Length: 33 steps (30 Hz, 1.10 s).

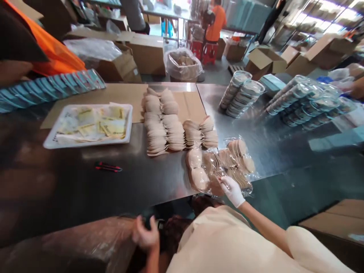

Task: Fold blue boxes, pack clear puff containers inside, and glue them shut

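Observation:
My right hand (233, 191), in a white glove, is at the table's front edge. Its fingers are closed on a beige pad (215, 185) among stacks in clear plastic wrap (240, 178). Thin, rounded, paired beige pads (157, 131) stand loose in rows behind. My left hand (146, 235) is bare and slightly blurred, hanging below the table edge. Its thumb and fingers are apart, with nothing visible between them. To its upper left, a red and black box cutter (108, 167) lies on the metal table (136, 178).
A white tray (130, 125) holds yellow-printed packets on the left, near cardboard sheets. Clear cylindrical packs (241, 94) stand at the back right, and a row of teal packs (54, 89) at the left. Boxes, a lined bin (183, 64) and several people are beyond.

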Available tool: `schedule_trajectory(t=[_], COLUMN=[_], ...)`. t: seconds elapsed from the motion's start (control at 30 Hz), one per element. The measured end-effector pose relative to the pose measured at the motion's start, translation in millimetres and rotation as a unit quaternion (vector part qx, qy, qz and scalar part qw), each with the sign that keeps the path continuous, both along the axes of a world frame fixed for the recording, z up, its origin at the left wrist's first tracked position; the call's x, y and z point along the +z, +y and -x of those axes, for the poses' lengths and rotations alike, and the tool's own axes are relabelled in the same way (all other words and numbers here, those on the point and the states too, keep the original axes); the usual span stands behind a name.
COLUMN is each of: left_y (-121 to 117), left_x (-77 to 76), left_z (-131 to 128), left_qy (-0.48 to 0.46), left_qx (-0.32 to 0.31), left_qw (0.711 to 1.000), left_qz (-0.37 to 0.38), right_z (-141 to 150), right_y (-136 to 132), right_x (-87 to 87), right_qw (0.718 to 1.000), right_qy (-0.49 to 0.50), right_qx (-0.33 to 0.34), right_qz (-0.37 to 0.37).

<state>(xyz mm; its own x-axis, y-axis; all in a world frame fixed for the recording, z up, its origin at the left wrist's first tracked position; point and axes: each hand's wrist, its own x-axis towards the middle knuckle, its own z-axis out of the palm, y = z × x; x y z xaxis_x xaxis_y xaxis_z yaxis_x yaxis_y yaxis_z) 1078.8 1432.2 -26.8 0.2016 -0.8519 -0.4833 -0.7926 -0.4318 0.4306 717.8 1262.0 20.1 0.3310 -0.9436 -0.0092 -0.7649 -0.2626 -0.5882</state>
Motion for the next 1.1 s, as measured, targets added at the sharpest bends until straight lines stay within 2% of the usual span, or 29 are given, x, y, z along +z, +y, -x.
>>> schedule_trajectory(t=[0.07,0.17,0.23,0.27,0.33,0.43,0.5,0.57,0.63,0.7,0.73,0.83,0.9,1.0,1.07,1.1], left_y=[-75.1,-188.9,-236.5,-247.2,-243.5,-201.1,-171.2,-151.3,-141.7,-138.3,-137.4,-133.7,-128.7,-120.0,-118.9,-121.2], left_x=[5.6,5.3,5.8,6.8,11.1,26.2,43.1,63.8,85.5,105.8,115.0,138.2,150.8,165.2,169.5,169.5], left_z=[50.7,111.8,135.0,140.5,140.1,120.9,104.3,89.4,78.0,71.2,69.6,69.3,68.3,58.8,49.6,46.1], left_qy=[0.006,0.05,0.072,0.085,0.111,0.134,0.139,0.143,0.157,0.176,0.187,0.22,0.264,0.392,0.484,0.512], left_qx=[0.058,0.097,0.125,0.134,0.139,0.14,0.141,0.136,0.136,0.164,0.186,0.254,0.277,0.246,0.203,0.202], left_qw=[0.997,0.992,0.988,0.986,0.982,0.977,0.973,0.969,0.956,0.932,0.917,0.88,0.859,0.82,0.779,0.757], left_qz=[0.043,0.07,0.056,0.051,0.059,0.094,0.119,0.152,0.208,0.273,0.3,0.336,0.339,0.337,0.343,0.351], right_z=[10.4,0.0,-13.7,-19.9,-29.9,-43.5,-57.3,-75.1,-92.7,-105.9,-110.8,-124.7,-137.5,-160.4,-174.5,-181.0], right_y=[-21.6,-44.3,-52.2,-54.7,-59.4,-73.2,-89.6,-108.6,-124.6,-134.3,-137.2,-143.6,-147.8,-146.2,-134.5,-125.5], right_x=[0.9,-1.9,-3.1,-3.0,-0.7,11.7,28.4,51.5,77.8,102.9,114.0,141.5,157.3,180.8,197.7,206.8], right_qw=[0.999,0.997,0.994,0.992,0.989,0.987,0.98,0.963,0.926,0.885,0.87,0.854,0.841,0.813,0.802,0.795], right_qy=[-0.029,-0.069,-0.089,-0.099,-0.116,-0.138,-0.155,-0.178,-0.205,-0.237,-0.248,-0.24,-0.237,-0.3,-0.348,-0.378], right_qx=[-0.031,0.008,0.052,0.068,0.078,0.056,0.06,0.126,0.249,0.334,0.35,0.321,0.311,0.287,0.262,0.25], right_qz=[0.022,0.034,0.039,0.043,0.051,0.065,0.104,0.16,0.194,0.22,0.243,0.331,0.373,0.408,0.409,0.404])
